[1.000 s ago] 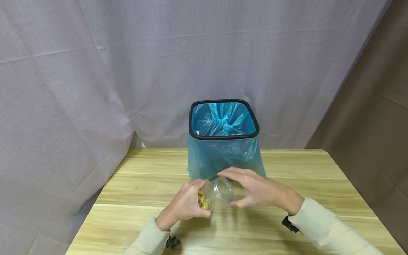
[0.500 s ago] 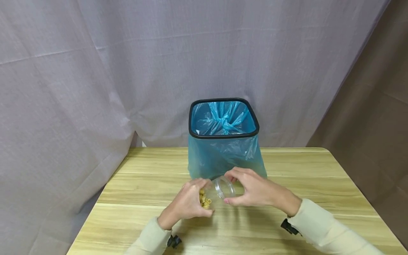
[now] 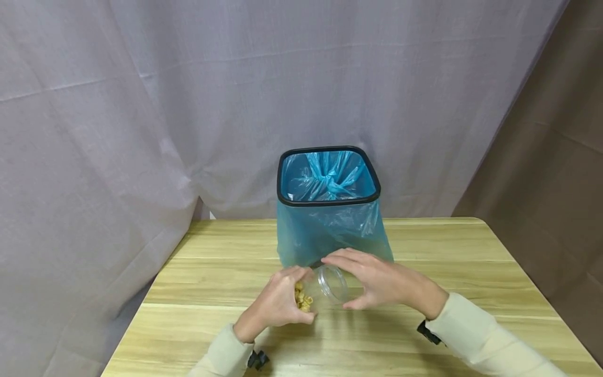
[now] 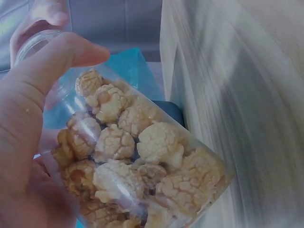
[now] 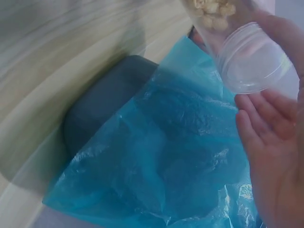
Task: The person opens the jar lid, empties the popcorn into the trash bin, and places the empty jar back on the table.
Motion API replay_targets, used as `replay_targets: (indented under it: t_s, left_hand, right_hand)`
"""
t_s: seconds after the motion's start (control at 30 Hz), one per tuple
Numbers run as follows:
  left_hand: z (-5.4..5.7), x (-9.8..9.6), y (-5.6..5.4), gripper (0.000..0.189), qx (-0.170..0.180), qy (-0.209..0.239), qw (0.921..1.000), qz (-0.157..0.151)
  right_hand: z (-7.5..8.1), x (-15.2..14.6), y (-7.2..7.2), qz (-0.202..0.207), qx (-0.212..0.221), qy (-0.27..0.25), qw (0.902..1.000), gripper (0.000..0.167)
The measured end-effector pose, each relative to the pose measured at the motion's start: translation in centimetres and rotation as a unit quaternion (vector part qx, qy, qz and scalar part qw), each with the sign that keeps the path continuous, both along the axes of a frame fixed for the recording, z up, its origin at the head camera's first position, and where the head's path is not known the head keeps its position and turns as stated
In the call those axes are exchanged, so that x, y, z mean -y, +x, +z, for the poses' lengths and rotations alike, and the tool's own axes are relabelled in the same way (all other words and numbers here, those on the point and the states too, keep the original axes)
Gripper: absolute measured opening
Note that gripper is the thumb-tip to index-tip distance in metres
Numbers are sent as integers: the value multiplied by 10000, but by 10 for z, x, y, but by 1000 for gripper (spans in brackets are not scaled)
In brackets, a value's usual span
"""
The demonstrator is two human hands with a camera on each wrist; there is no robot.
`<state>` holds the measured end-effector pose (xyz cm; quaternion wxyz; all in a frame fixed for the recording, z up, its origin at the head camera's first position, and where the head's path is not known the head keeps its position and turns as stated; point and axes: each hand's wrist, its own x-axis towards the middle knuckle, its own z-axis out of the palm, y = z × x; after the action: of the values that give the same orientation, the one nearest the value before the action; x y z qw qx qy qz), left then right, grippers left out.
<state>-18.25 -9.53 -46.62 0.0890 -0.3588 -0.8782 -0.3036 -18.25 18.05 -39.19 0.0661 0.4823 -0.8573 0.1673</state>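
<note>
My left hand (image 3: 281, 297) grips a clear plastic jar (image 4: 142, 114) around its side, thumb across it. The jar lies tilted low over the table, its mouth end pointing right. Lumpy tan popcorn (image 4: 116, 142) fills its lower part. On the mouth end sits a clear round lid (image 5: 247, 61). My right hand (image 3: 377, 277) spans this lid, fingers at its far rim and thumb at its near rim. In the right wrist view the fingertips (image 5: 242, 100) meet the lid's edge; the palm side is partly visible.
Just behind the hands stands a bin with a black rim (image 3: 330, 203) and a blue plastic bag (image 3: 330, 230) lining it. The wooden table (image 3: 212, 293) ends at a grey curtain (image 3: 226, 104) behind. A brown curtain (image 3: 546, 199) hangs at the right.
My right fingers curled closer together at the lid half a second ago and now spread around its rim again. The left hand and jar have hardly moved.
</note>
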Motion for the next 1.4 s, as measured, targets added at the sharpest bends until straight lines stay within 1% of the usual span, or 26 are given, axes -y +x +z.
replay_targets:
  t_s: [0.1, 0.17, 0.23, 0.33, 0.4, 0.53, 0.63, 0.87, 1.03, 1.17, 1.27, 1.33, 1.4]
  left_hand:
    - [0, 0, 0, 77, -6, 30, 10000, -6]
    - [-1, 0, 1, 76, -11, 64, 10000, -4]
    - [-1, 0, 1, 76, -25, 88, 10000, 5]
    - [-2, 0, 2, 76, -39, 95, 9999, 26]
    - [-2, -1, 2, 76, -42, 96, 9999, 23]
    - [-2, -1, 2, 75, -37, 112, 9999, -15]
    - [-2, -1, 3, 75, -18, 140, 9999, -76]
    - [1, 0, 3, 71, 98, 231, 9994, -222]
    - [3, 0, 2, 75, 169, 237, 9992, -263]
    - [3, 1, 2, 78, 169, 218, 9991, -312]
    - [3, 1, 1, 76, 160, 224, 9990, -347]
    - [3, 1, 1, 75, 147, 252, 9989, -378]
    - [3, 0, 1, 74, 146, 260, 9988, -381]
  right_hand:
    - [-1, 1, 2, -415, 316, -152, 9985, 88]
    - [-1, 3, 4, -739, 599, -294, 9950, 84]
    - [0, 5, 5, -1003, 788, -367, 9912, 80]
    - [0, 9, 6, -1185, 1038, -412, 9867, 70]
    - [-1, 11, 7, -1232, 1121, -391, 9852, 67]
    - [-1, 13, 7, -1173, 1187, -434, 9850, 61]
    - [1, 12, 7, -1013, 1071, -471, 9880, 60]
    - [10, 9, 7, -502, 558, -379, 9965, 68]
    - [16, 7, 7, -299, 404, -255, 9984, 71]
    - [18, 6, 6, -149, 269, -121, 9995, 74]
    - [18, 5, 7, -151, 222, 33, 9996, 81]
    - [18, 5, 8, -253, 366, 29, 9990, 86]
    - [18, 6, 9, -487, 571, -39, 9972, 88]
